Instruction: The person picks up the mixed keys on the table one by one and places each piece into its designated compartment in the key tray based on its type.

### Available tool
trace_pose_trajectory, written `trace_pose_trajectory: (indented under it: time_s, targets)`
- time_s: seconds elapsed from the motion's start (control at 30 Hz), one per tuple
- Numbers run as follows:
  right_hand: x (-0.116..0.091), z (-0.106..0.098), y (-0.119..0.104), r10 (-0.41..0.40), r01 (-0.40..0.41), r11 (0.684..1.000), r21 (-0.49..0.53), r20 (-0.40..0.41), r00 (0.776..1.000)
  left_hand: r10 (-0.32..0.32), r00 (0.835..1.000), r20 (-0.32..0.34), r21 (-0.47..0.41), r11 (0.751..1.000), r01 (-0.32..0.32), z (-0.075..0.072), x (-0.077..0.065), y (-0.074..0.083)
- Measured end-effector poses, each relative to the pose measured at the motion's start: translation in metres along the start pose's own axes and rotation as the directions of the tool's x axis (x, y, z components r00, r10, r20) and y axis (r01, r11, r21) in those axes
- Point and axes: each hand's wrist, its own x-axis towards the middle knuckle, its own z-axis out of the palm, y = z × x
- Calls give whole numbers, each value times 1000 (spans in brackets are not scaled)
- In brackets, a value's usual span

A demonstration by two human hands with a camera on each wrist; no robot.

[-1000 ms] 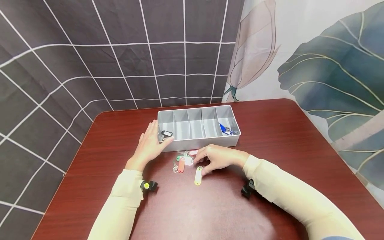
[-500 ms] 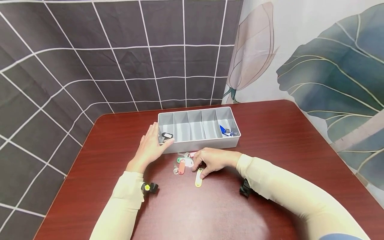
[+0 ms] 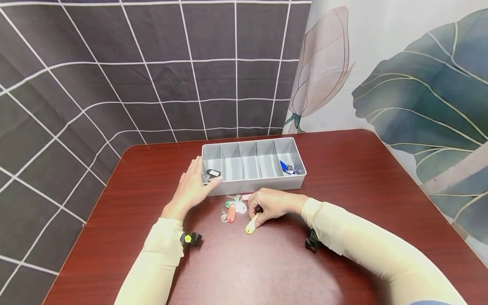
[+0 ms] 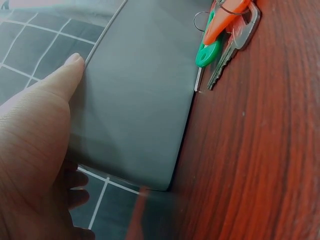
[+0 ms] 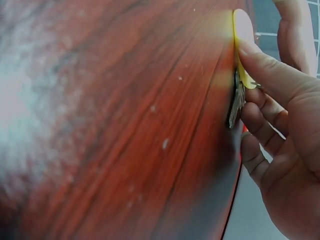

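My right hand [image 3: 272, 203] pinches a yellow key tag [image 3: 250, 227] between thumb and fingers, just above the table or touching it. In the right wrist view a key [image 5: 236, 104] hangs by the yellow tag's ring. My left hand [image 3: 189, 186] rests against the left end of a grey compartment tray [image 3: 263, 183], fingers extended along its side and thumb on the front rim. Between the hands lie an orange key tag [image 3: 231, 213], a green one [image 3: 228, 204] and a red one [image 3: 247, 197], with keys; the right fingers partly hide this group.
In the tray's leftmost compartment lie black key tags [image 3: 213, 173]; the rightmost holds blue key tags [image 3: 285, 167]. Dividers separate the several compartments. The tray stands on a dark red wooden table [image 3: 244, 267], with a gridded curtain [image 3: 213, 80] behind it.
My right fingers have closed on the yellow key tag, which has turned and swung its free end to the left. The left hand stays at the tray; the head view shifts slightly.
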Motion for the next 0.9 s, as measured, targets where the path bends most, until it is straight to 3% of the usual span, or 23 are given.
trace_pose_trajectory:
  time_s: [0.23,0.47,0.73,0.9]
  targets:
    - [-2,5,-1,-5,5,1000,-20,-6,1000,-2,1000,0,0,1000,2,2,-1,0]
    - [-3,2,-4,-15,20,997,78,-66,998,-2,1000,-2,-8,1000,2,1,-1,0]
    - [-3,-4,-10,60,-46,987,154,-91,994,1,1000,-6,-15,1000,-1,1,-1,-1]
    - [-4,-5,-12,72,-47,983,180,-135,988,6,1000,-12,-9,1000,-6,1,0,-2]
